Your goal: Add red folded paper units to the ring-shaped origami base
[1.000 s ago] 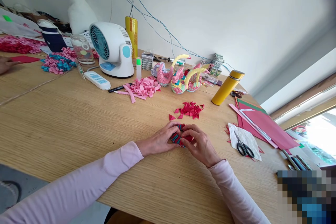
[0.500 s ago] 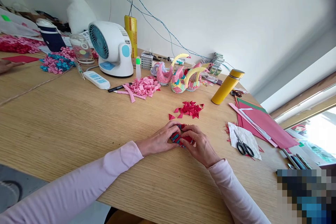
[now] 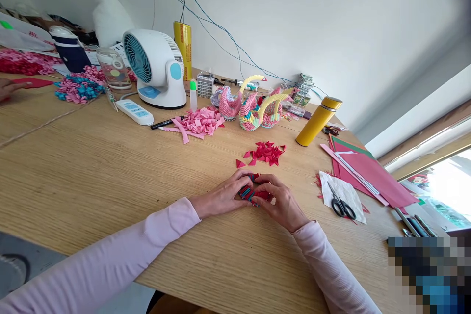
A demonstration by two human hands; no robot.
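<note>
At mid-worktop [image 3: 110,171], near the front edge, left hand [image 3: 224,196] and right hand [image 3: 281,203] meet around a small folded-paper piece [image 3: 252,192], red with teal stripes. Fingers of both hands are closed on it from either side; it sits low, at or just above the wood, contact with the surface not discernible. Compared with one second ago: grip and hand positions essentially unchanged; right hand's fingers curled slightly tighter over the piece, so less red shows beneath them. Whole view shifted marginally, nothing else displaced. Just beyond the hands lies a loose heap of red paper triangles [image 3: 267,152]. Further back: pink paper scraps [image 3: 200,121], paper swans [image 3: 253,105], white desk fan [image 3: 154,68], yellow flask [image 3: 318,121]. Right of the hands, well apart, scissors [image 3: 340,203] rest on a white sheet. Another person's hand [image 3: 7,89] shows at far left.
</note>
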